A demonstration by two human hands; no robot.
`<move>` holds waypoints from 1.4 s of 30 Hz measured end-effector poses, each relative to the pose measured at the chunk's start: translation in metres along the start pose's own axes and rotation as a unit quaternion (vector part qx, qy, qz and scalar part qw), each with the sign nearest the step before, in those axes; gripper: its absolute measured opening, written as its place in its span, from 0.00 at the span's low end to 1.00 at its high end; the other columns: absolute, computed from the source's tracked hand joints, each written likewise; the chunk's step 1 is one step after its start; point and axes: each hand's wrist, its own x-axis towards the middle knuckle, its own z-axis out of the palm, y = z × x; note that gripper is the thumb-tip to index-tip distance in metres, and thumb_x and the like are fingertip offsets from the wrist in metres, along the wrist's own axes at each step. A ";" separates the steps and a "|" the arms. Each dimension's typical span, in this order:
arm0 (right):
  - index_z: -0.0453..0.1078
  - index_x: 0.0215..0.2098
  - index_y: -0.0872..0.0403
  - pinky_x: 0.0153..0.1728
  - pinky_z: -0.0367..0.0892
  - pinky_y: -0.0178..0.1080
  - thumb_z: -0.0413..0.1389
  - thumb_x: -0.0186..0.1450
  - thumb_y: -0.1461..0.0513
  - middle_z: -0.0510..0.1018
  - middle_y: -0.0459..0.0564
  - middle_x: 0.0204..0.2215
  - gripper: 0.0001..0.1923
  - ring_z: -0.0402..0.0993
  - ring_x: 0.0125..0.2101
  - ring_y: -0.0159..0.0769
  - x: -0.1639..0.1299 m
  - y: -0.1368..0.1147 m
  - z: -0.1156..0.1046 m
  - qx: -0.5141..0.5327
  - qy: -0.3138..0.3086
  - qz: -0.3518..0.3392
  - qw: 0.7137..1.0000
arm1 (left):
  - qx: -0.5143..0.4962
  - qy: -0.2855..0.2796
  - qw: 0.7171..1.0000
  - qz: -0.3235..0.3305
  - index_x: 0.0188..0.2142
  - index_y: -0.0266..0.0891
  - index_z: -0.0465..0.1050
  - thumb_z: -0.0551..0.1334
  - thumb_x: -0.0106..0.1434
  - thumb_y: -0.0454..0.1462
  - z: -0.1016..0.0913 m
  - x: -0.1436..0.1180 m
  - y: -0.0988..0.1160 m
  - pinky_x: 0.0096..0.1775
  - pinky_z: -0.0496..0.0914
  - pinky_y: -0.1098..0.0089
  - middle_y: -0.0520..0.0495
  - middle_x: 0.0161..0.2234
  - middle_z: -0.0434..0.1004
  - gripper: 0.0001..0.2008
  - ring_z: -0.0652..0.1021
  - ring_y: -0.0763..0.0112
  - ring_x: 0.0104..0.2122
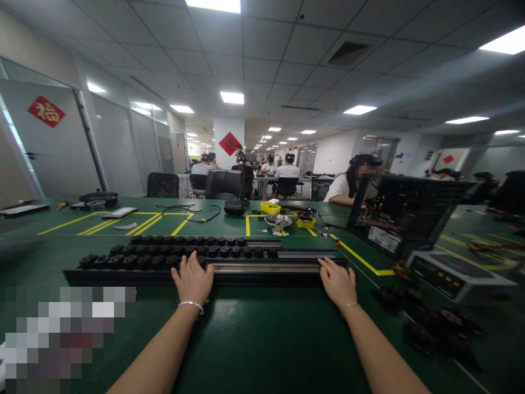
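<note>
A long black rail tray (262, 280) lies crosswise before me on the green table, with rows of small black round parts (123, 261) along its left portion. My left hand (192, 280) rests over the front row where the parts end. Its fingers are apart and bent down onto the tray; what lies under them is partly hidden. At the tray's right end is my right hand (339, 282), fingers stretched out and touching the rail's edge, nothing visible in its grasp. Between the hands the front rail shows a bare metallic strip.
An open computer case (410, 213) and a power supply (459, 273) stand at right, near loose dark parts (435, 323). Behind the tray are a metal bowl (278, 221), a yellow box (270, 208) and cables. Across the table sits a person (342, 186).
</note>
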 end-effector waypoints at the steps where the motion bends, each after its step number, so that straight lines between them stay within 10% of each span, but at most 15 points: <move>1: 0.64 0.54 0.44 0.57 0.41 0.54 0.35 0.65 0.55 0.63 0.43 0.57 0.25 0.59 0.53 0.39 0.000 0.000 0.001 0.000 0.004 -0.001 1.000 | 0.003 -0.001 1.000 0.000 0.58 0.27 0.52 0.47 0.59 0.43 0.000 0.000 0.000 0.58 0.45 0.47 0.33 0.56 0.61 0.31 0.54 0.56 0.60; 28: 0.64 0.54 0.46 0.57 0.40 0.54 0.35 0.64 0.55 0.64 0.45 0.56 0.25 0.55 0.56 0.39 -0.001 -0.001 0.001 0.016 0.013 -0.001 1.000 | 0.012 -0.021 1.000 0.017 0.53 0.39 0.62 0.48 0.59 0.46 0.000 0.003 -0.003 0.57 0.46 0.47 0.37 0.52 0.69 0.25 0.60 0.58 0.58; 42: 0.65 0.53 0.46 0.58 0.38 0.53 0.35 0.64 0.57 0.64 0.45 0.56 0.25 0.55 0.56 0.39 -0.002 -0.003 0.000 0.018 0.018 0.006 1.000 | 0.088 -0.044 0.984 0.148 0.53 0.36 0.66 0.47 0.60 0.50 -0.002 0.017 -0.032 0.56 0.55 0.62 0.42 0.56 0.65 0.29 0.64 0.61 0.56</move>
